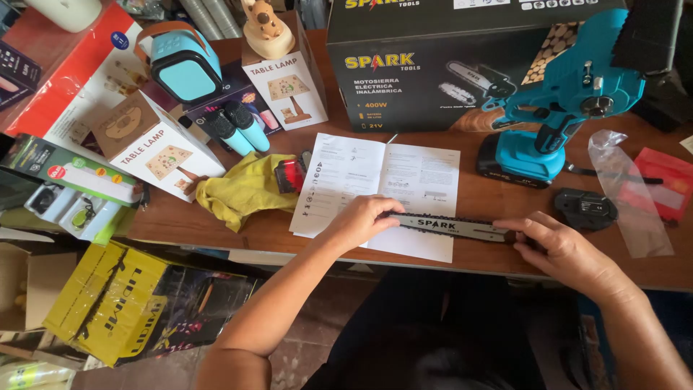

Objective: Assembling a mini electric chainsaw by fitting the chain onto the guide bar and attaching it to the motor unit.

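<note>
The chainsaw guide bar (451, 227), with its chain fitted round the edge, lies across the near edge of the wooden bench (505, 256), its left end over an unfolded instruction sheet (375, 184). The left hand (359, 220) is curled narrowly over the bar's left tip, fingers pinching it from above. The right hand (563, 249) closes on the bar's right end, thumb and fingers pressed around it. So both hands hold the 1 bar, 1 at each end.

The bar looks like a thin, stiff strip of metal: light, rigid, not likely to bend. The chain is the awkward part, since it is loose-linked, toothed and probably oily, so it could slip off the rail or nick a fingertip. The flat faces of the bar seem the safer place to take hold, near the ends, rather than along the toothed edge.

Just beyond the right hand sits a small dark cover piece (586, 208), and beyond that the turquoise saw body (559, 108) stands upright on its battery against a large dark carton (404, 65). A clear plastic bag (628, 195) lies to the right. A yellow cloth (242, 189) is bunched to the left of the sheet, near 2 white lamp boxes (155, 144).
</note>
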